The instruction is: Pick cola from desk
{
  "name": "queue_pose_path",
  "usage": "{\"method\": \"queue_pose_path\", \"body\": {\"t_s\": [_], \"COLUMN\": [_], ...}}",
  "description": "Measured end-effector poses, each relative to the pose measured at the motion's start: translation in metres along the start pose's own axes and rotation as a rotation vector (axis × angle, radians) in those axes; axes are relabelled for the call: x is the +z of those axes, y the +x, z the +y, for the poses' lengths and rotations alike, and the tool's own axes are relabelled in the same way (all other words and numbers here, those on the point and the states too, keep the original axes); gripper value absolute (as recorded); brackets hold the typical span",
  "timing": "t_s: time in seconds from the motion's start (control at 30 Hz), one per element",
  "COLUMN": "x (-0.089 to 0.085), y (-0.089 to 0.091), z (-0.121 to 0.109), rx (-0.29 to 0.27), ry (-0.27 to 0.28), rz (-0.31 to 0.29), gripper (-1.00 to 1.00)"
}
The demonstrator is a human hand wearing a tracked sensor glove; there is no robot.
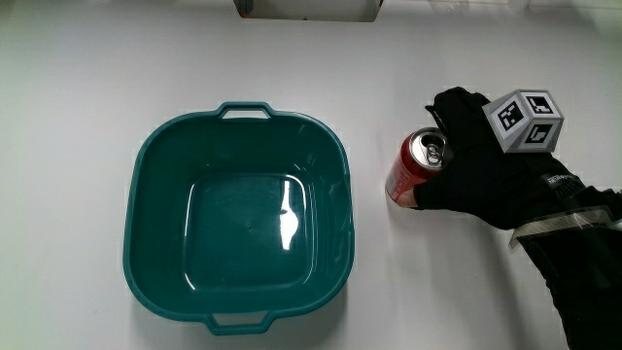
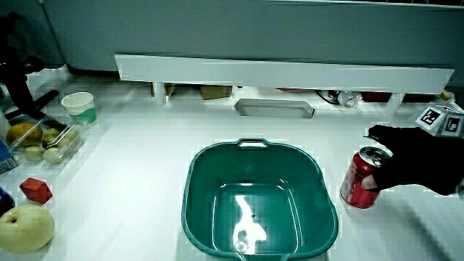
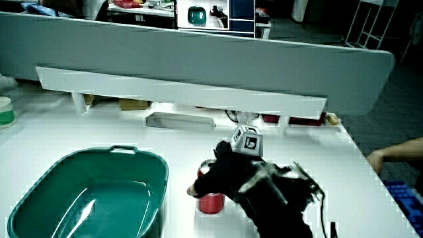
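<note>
Cola can upright on white table, just beside teal basin, red with silver top. Basin biggest item, sits mid-table, nothing inside. Gloved hand wrapped round can, fingers curled over its rim, thumb against its side; can base on table. Patterned cube on back of hand. In a side view, paper cup, fruit tray, small red block well apart from can.

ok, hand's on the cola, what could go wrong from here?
1. The hand wraps the cola can from one side only; it may slip or tip on lifting.
2. The teal basin stands close beside the can; a tipped can could knock its rim.
</note>
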Motion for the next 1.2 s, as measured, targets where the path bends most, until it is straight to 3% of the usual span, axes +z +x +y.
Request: {"method": "queue_pose_path", "body": {"t_s": [0.6,0.87,1.03,1.2], "x": [0.003,0.005,0.016,0.036], "y": [0.007,0.009,0.008,-0.007], "z": [0.001,-0.001,-0.007,-0.017], "rx": [0.013,0.021,0.039,0.086], "ry": [0.054,0.111,0.165,0.235], "rz": [0.049,0.045,0.066,0.058], "gripper": [0.63,0.93,1.0,1.0]}}
